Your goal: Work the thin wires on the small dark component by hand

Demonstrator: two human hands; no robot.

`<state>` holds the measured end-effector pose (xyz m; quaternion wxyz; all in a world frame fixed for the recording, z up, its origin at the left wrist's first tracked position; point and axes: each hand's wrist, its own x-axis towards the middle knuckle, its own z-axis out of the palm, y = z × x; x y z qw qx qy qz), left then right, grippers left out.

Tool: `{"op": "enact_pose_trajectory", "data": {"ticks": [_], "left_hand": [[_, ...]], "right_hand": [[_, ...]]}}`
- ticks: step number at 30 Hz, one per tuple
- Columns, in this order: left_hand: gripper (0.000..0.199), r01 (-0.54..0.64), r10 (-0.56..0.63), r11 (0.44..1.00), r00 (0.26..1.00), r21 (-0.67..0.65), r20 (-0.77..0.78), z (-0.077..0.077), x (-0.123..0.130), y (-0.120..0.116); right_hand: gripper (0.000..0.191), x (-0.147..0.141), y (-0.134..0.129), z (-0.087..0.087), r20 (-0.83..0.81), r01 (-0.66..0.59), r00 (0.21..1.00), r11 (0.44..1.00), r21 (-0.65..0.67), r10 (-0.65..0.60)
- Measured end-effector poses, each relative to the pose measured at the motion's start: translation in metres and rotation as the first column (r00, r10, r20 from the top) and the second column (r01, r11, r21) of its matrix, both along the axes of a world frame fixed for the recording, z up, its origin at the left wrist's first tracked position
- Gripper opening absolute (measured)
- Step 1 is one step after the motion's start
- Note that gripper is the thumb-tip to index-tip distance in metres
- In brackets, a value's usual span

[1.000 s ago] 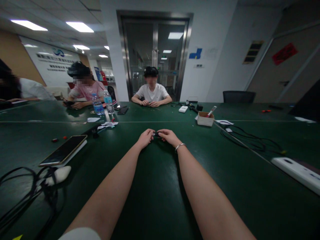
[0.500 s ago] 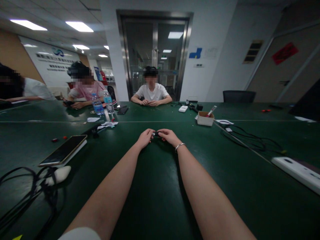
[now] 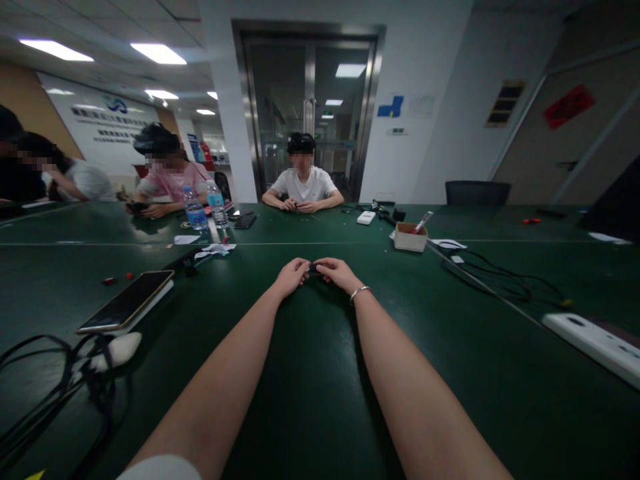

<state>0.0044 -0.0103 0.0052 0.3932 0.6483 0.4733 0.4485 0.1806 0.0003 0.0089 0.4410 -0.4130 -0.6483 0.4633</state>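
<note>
Both my hands meet above the green table (image 3: 320, 387), at its middle. Between them is a small black piece with a silvery end (image 3: 313, 268), perhaps a USB stick; it is too small to be sure. My left hand (image 3: 292, 277) is closed, fingertips pinching the silvery end. My right hand (image 3: 338, 273), with a silver bracelet (image 3: 359, 293) at the wrist, pinches the black end. Fingers hide most of the piece.
To the left lie a phone (image 3: 127, 301), a white mouse (image 3: 120, 350) and black cables (image 3: 65, 380). Water bottles (image 3: 195, 212) stand farther back. On the right are a small box (image 3: 411, 238), cables and a white power strip (image 3: 595, 347). Co-workers sit across the table.
Less of the silvery end shows between my hands now, and the gap between the fingertips looks slightly smaller. My arms have stayed in place. At far left, another person has come into view.
</note>
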Motion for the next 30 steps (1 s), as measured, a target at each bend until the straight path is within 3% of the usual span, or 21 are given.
{"op": "enact_pose_trajectory", "data": {"ticks": [4,10,17,26,27,30], "left_hand": [[0.024,0.012,-0.012,0.999,1.0,0.033,-0.01,-0.002,-0.001,0.001],[0.023,0.008,-0.015,0.998,0.994,0.07,0.108,0.001,-0.004,0.0],[0.022,0.0,-0.007,0.999,0.992,0.054,0.127,0.007,-0.004,-0.005],[0.018,-0.039,0.031,0.998,0.989,0.056,0.143,0.008,-0.002,-0.004],[0.017,-0.043,0.035,0.997,0.99,0.058,0.139,0.008,-0.003,-0.004],[0.017,-0.048,0.039,0.997,0.991,0.065,0.132,0.007,-0.004,-0.003]], "right_hand": [[0.022,0.001,0.0,-0.001,0.005,-0.002,1.0,1.0,0.02,0.002],[0.023,0.002,0.001,-0.002,0.008,0.005,1.0,1.0,0.018,-0.005],[0.022,0.001,0.0,0.001,0.032,0.011,0.999,0.999,-0.037,-0.01],[0.019,0.001,0.0,0.002,0.051,-0.013,0.999,1.0,-0.015,0.014],[0.021,0.002,-0.001,0.002,0.043,-0.016,0.999,1.0,-0.004,0.017],[0.052,0.004,-0.002,0.002,-0.008,0.007,1.0,1.0,0.029,-0.006]]}}
